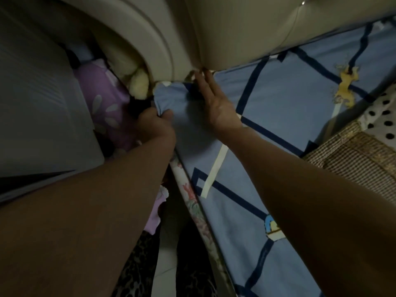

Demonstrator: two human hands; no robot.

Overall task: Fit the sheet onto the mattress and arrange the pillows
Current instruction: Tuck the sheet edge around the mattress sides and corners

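The person is fitting the blue sheet (267, 108) over the mattress (194, 202) corner, at about 11 o'clock from the middle of the view, under the padded headboard (235, 28). The left hand (155, 123) is clenched on a bunch of the sheet at the corner. The right hand (216, 101) lies flat and open on the sheet, grasping nothing. The next move probably calls for pulling the bunched cloth down and tucking it under. No pillow is clearly visible.

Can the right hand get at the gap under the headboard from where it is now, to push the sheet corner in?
Probably yes. The right hand lies flat on the blue sheet with its fingers already at the headboard edge; nothing sits between them.
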